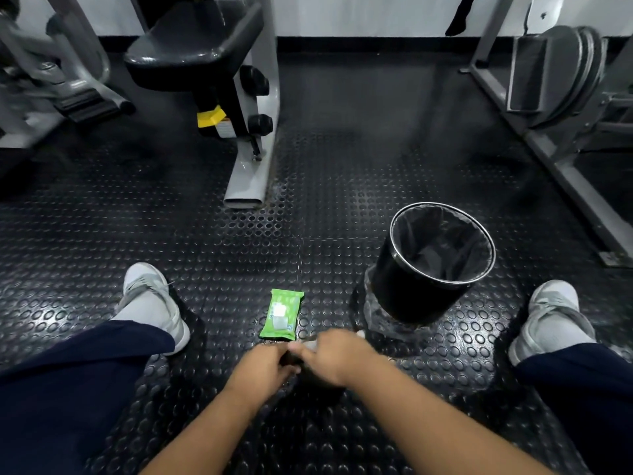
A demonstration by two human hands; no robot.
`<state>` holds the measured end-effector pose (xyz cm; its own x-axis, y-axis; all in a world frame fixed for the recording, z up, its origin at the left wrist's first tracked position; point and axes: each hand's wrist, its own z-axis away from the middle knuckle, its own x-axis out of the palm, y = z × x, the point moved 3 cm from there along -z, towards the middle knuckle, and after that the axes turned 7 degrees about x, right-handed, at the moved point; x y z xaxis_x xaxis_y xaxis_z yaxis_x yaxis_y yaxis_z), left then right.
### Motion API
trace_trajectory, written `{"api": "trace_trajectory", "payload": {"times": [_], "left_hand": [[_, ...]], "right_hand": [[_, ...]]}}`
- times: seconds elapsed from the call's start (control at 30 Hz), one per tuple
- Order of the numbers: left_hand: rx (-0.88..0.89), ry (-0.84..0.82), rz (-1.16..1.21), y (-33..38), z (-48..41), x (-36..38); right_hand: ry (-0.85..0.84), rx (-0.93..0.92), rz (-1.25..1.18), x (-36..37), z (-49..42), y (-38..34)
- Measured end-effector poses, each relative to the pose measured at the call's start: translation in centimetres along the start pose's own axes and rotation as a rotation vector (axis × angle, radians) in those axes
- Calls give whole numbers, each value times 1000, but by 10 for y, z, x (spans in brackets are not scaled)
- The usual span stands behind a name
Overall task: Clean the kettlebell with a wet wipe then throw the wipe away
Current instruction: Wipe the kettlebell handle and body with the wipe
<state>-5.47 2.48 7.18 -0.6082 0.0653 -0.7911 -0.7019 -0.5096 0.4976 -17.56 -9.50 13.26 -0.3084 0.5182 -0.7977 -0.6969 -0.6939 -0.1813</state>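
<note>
Curling left fingers (278, 354) grip kettlebell (320, 383); right fingers (320, 353) pinch wipe (311, 344).

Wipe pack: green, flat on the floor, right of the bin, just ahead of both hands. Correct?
No. The head view shows the green wipe pack left of the bin, not right. The rest holds: flat on the floor, just ahead of the left hand and right hand.
</note>
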Motion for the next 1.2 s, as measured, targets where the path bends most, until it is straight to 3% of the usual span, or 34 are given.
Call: {"api": "trace_trajectory", "payload": {"times": [0.13,0.27,0.33,0.47,0.7,1.03,1.2], "left_hand": [[5,-45,185,-8,3,1],[-13,-25,90,-2,3,-1],[20,15,-51,1,0,-1],[0,33,-41,3,0,2],[27,-43,39,-2,-2,1],[45,34,-66,-2,-2,4],[41,-3,-28,-3,-2,2]], "right_hand": [[65,-98,49,12,1,-47],[66,-113,-21,13,4,-25],[50,-42,-72,9,1,6],[-28,73,-112,1,0,45],[26,-111,30,10,7,-41],[43,10,-47,9,3,36],[47,-106,32,13,7,-15]]}}
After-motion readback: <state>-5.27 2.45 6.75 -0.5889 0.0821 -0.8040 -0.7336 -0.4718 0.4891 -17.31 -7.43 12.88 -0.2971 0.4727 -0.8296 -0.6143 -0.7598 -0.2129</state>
